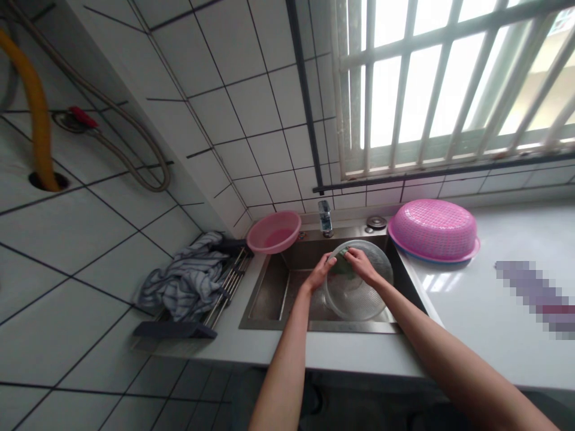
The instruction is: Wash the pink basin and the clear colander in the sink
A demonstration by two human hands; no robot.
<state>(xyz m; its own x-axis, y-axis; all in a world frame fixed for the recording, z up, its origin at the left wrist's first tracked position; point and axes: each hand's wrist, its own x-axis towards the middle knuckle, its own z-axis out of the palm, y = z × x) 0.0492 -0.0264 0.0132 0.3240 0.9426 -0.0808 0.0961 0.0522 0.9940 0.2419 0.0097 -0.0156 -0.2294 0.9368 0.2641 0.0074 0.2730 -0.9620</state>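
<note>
A see-through colander [359, 293] with ribbed or perforated sides is tilted inside the steel sink [299, 281], its open side towards me. My left hand [320, 270] grips its rim at the left, fingers closed around the edge. My right hand [359, 262] is closed on a green scouring pad [344, 256] and presses it against the inside of the rim, close to my left hand. Part of the pad is hidden under the fingers, so its exact kind is hard to make out. Behind the colander stands the faucet [324, 216].
A pink basin [274, 232] rests at the sink's back left corner. Left of it, a striped cloth [188, 281] lies on a metal rack [229, 278]. An upturned pink basket [433, 230] sits on the counter at the right. A barred window [417, 90] is behind.
</note>
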